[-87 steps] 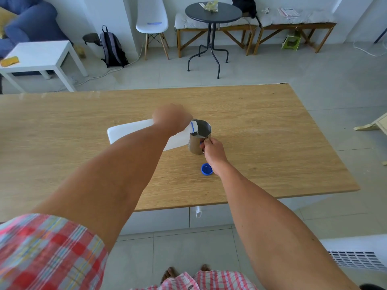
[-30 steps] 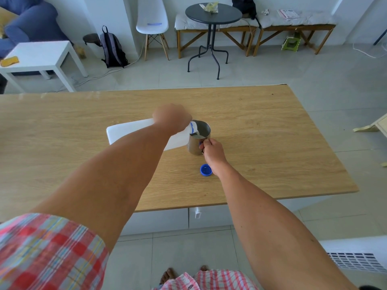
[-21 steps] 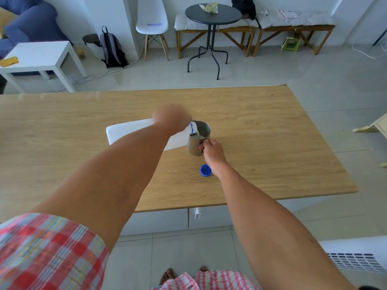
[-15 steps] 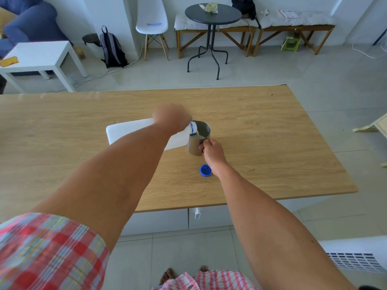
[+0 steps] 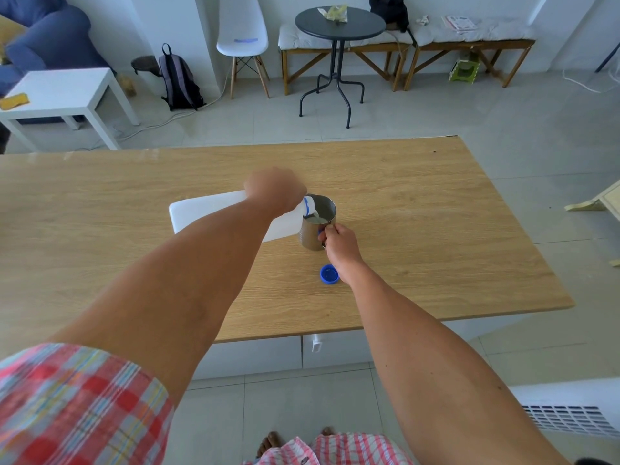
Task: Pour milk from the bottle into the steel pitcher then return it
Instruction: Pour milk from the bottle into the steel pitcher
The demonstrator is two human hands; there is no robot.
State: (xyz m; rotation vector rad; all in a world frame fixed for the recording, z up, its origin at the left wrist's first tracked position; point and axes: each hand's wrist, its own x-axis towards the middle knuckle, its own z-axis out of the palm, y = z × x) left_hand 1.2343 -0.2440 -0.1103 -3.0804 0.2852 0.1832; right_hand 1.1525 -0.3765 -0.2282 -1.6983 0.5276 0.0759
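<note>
Centrally, on a bare light-wood table (image 5: pixel 419 203), the left hand (image 5: pixel 273 191) wraps its fingers around a white milk bottle (image 5: pixel 204 213) tipped over the steel pitcher (image 5: pixel 317 226). The right hand (image 5: pixel 340 243) pinches the pitcher's handle. A blue cap (image 5: pixel 329 274) lies beside it. Beyond, grey tile floor (image 5: pixel 520 129), a round black table (image 5: pixel 339 23), a white chair (image 5: pixel 241 31).

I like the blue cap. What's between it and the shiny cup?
Only bare wooden table between blue cap and steel pitcher; the right hand is beside, head view.

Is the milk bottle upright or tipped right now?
Tipped: the bottle lies near horizontal, neck over the steel pitcher, milk running in.
</note>
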